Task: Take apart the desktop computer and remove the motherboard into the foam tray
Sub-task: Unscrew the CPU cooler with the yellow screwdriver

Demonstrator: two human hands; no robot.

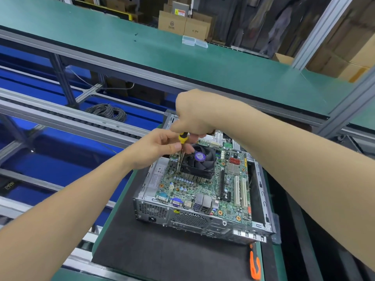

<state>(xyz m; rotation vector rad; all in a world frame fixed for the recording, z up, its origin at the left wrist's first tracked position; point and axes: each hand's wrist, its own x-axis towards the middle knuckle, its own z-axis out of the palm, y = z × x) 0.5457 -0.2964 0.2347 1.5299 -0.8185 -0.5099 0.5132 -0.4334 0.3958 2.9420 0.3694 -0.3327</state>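
An open metal computer case [154,211] lies on a black foam mat [162,256]. Inside it sits the green motherboard [229,203] with a black cooler fan [199,161] on its far part. My right hand [194,112] grips the yellow and black handle of a screwdriver [182,138] from above. The shaft points down at the board, just left of the fan. My left hand [156,147] pinches the shaft below the handle with thumb and fingers. The tip is hard to make out among the components.
An orange and black tool [254,264] lies on the mat at the case's near right corner. A coil of grey cable [107,112] sits on the blue conveyor at the left. A green shelf [142,47] runs above, with two clear plastic boxes [193,41].
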